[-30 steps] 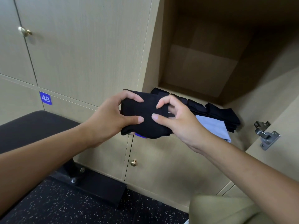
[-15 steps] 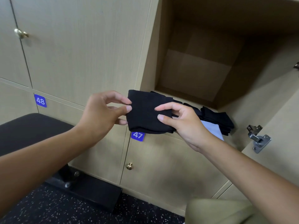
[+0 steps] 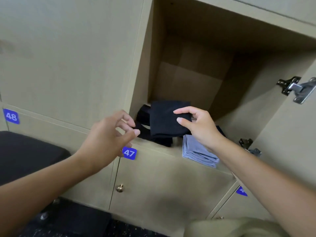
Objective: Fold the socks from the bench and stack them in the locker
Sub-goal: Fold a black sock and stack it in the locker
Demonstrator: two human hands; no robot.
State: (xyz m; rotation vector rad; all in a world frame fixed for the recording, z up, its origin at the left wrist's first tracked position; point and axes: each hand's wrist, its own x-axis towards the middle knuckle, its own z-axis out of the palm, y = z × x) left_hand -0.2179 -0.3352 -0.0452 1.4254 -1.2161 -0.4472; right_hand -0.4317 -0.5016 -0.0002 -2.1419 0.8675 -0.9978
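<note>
Head view: right hand (image 3: 201, 127) pinches folded black fabric sock (image 3: 166, 119) above dark stack (image 3: 145, 124) inside open beige locker (image 3: 239, 106); left hand (image 3: 109, 139) relaxed, empty. Recommend lowering flat, edges squared.

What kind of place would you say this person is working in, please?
Most likely a changing room: a wall of numbered lockers, with plates 47 and 48, a padded black bench in front, and folded socks going into the open locker.
</note>
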